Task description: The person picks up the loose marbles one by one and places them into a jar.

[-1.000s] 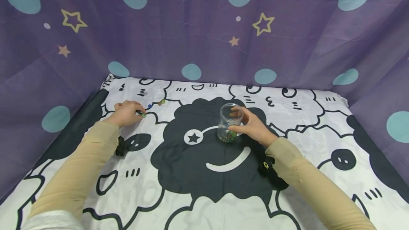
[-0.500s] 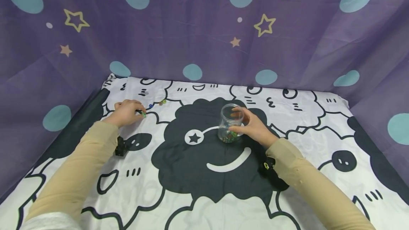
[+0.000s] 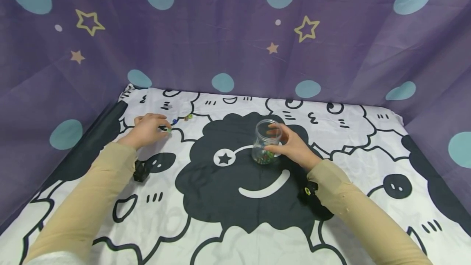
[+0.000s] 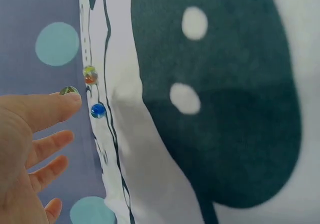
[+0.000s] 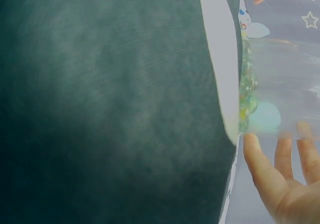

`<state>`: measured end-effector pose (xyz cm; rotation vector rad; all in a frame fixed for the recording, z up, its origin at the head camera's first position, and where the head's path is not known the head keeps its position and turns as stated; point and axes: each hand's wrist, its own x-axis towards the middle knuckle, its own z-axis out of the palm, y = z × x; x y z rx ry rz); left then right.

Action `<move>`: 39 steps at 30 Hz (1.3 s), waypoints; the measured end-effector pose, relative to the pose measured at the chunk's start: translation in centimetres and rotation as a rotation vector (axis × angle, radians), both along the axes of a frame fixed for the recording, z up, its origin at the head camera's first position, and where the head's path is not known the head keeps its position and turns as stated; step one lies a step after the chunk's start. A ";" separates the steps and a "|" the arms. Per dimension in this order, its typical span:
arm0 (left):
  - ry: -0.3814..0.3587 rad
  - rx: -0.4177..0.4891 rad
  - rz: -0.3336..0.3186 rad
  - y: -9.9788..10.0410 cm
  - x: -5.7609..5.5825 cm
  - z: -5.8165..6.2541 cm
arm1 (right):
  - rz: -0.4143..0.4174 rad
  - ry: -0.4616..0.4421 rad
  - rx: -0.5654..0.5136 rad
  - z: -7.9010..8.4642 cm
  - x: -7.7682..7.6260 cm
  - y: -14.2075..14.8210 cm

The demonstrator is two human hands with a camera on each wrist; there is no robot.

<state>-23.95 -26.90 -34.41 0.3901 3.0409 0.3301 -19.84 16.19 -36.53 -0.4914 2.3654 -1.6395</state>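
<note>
At the far left of the cloth, my left hand (image 3: 147,130) pinches a green marble (image 4: 69,90) at the tips of thumb and forefinger. The other fingers are spread apart in the left wrist view. Just beyond lies a blue marble (image 4: 98,110), with a yellow-green marble (image 4: 89,70) and an orange marble (image 4: 91,78) close together past it. My right hand (image 3: 294,146) grips a clear jar (image 3: 259,145) from its right side, thumb in front and fingers behind. The jar stands upright and uncapped, with several marbles (image 3: 264,158) at its bottom.
A white cloth (image 3: 206,224) with black cartoon faces covers the table. Behind it and along the sides hangs a purple curtain (image 3: 206,40) with stars and blue spots. The jar stands on a large dark cloud print.
My left hand has shifted slightly right and away, carrying the green marble a little closer to the blue one. The right hand and jar hold their place; the head view drifts slightly.
</note>
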 end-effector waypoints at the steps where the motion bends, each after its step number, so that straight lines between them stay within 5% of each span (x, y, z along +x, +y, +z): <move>1: 0.004 0.002 -0.005 0.1 0.1 0.1 | 0.000 0.001 0.001 0.0 0.0 0.0; 19: 0.120 0.008 -0.110 2.2 2.8 1.2 | -0.010 0.003 0.013 -0.1 0.2 -0.1; 39: 0.254 0.082 -0.213 5.0 4.3 1.7 | 0.000 0.018 0.011 0.0 0.2 -0.1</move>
